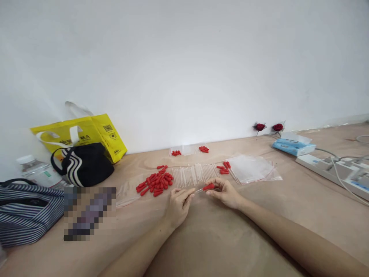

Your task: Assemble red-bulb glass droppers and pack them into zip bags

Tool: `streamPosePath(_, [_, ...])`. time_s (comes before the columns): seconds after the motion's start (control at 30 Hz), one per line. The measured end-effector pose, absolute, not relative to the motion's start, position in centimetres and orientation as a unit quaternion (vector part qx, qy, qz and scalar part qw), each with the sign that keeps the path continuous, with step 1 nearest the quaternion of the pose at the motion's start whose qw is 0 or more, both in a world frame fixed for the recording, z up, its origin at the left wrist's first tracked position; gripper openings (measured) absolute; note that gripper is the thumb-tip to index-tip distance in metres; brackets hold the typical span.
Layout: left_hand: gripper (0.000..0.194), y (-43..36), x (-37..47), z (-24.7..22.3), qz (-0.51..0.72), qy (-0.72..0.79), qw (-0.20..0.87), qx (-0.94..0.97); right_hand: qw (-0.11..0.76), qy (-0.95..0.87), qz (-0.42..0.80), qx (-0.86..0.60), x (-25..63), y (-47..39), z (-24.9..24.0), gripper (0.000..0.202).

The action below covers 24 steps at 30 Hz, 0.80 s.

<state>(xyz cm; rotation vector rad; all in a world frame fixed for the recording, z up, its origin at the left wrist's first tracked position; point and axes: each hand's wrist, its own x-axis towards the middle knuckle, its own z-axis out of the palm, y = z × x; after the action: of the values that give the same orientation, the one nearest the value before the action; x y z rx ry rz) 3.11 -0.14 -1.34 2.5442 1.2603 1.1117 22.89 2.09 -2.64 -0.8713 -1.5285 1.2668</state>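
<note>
My left hand (179, 204) pinches a thin clear dropper tube (199, 190). Between the fingers of my right hand (227, 195) is a red rubber bulb (208, 187), its narrow end towards the left hand. Tube and bulb line up and meet, but how far one sits inside the other I cannot tell. Just beyond my hands lies a row of clear tubes (191, 175), side by side. A pile of red bulbs (157, 181) is to the left of this row. Right of it rest several tubes with red bulbs on their ends (227, 164).
Clear zip bags (250, 169) lie at the right, and small bags with red bulbs (204, 149) by the wall. Yellow (112, 134), black (92, 165) and striped bags (31, 211) stand left. A tissue pack (294, 147) and power strip (331, 169) sit right.
</note>
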Motion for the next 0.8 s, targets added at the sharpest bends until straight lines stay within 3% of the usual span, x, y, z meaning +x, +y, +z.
streamPosePath(0.3, [0.022, -0.5, 3.5, -1.7, 0.392, 0.381, 0.054, 0.835, 0.515, -0.571, 0.551, -0.324, 20.9, 1.3, -1.5, 0.030])
streamPosePath(0.8, [0.028, -0.8, 3.7, -1.4, 0.350, 0.417, 0.090, 0.834, 0.468, -0.589, 0.566, -0.338, 21.4, 1.2, -2.2, 0.035])
